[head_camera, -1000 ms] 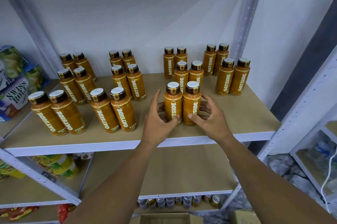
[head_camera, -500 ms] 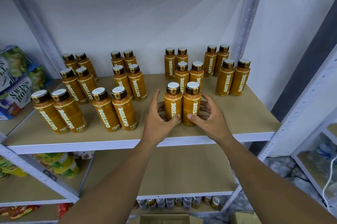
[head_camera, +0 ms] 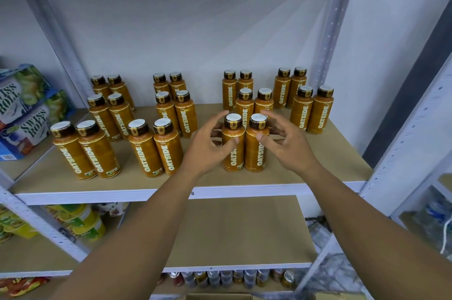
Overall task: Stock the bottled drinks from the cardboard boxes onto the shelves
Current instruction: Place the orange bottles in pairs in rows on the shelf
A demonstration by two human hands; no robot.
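Note:
Several orange Oatside bottles with brown caps stand in pairs on the beige upper shelf (head_camera: pixel 337 153). The front middle pair, a left bottle (head_camera: pixel 232 161) and a right bottle (head_camera: pixel 254 160), stands upright near the shelf's front edge. My left hand (head_camera: pixel 208 147) hovers at the left side of this pair, fingers spread and relaxed, thumb in front of the left bottle. On the other side my right hand (head_camera: pixel 287 144) mirrors it, fingers loose, thumb tip by the right bottle's shoulder. Neither hand grips a bottle.
Swiss roll boxes (head_camera: pixel 23 114) sit on the neighbouring shelf at left. Yellow-green packs (head_camera: pixel 80 221) lie on the shelf below, and cans (head_camera: pixel 232 277) line the lowest shelf. A cardboard box edge (head_camera: pixel 220 296) shows at the bottom. A bare beige shelf (head_camera: pixel 239 231) lies under my arms.
Both hands have loosened and drawn back a little from the front pair of bottles, which they were clasping before. The bottles stay in place.

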